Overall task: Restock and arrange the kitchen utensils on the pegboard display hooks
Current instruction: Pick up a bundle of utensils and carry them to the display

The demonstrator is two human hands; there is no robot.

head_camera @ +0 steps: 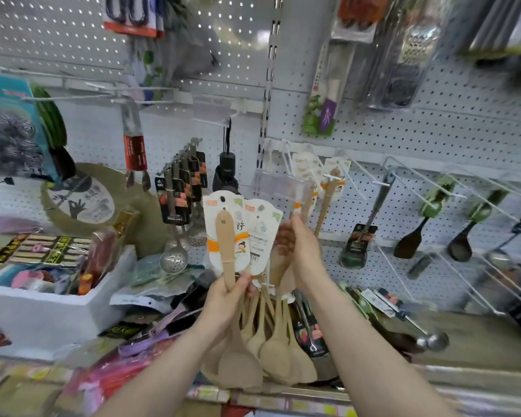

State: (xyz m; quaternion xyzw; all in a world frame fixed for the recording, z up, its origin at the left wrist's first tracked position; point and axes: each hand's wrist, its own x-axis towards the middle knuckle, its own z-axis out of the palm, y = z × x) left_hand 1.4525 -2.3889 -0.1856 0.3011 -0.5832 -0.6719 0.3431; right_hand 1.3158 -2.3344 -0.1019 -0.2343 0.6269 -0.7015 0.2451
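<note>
Left hand (230, 291) is clenched round the handles of a bunch of wooden spatulas (271, 353), held low at frame centre in front of the pegboard (433, 130), blades down and fanned out, handles up. 2 white backing cards (232, 236) stick up above the left fist, each with a punched hang hole at the top; 1 spatula handle lies across the front card. Right hand (300, 246) is raised just beside the right-hand card, fingers (283, 240) curled round the upper part of a spatula in the same bunch; exact contact point is hidden by the card edge. Just above the right hand sits a clear price-tag holder (283, 185), and next to it more carded spatulas (328, 191) already hang from a hook on the board. Left of the bunch, a row of metal skimmers (175, 206) with black cards hangs on 1 hook. To the right, black turners (409, 240) with green cards hang on white wire hooks. A white foam box (42, 308) full of mixed goods sits on the shelf at lower left, well apart from the hands, with loose packaged stock strewn between it and the bunch.
</note>
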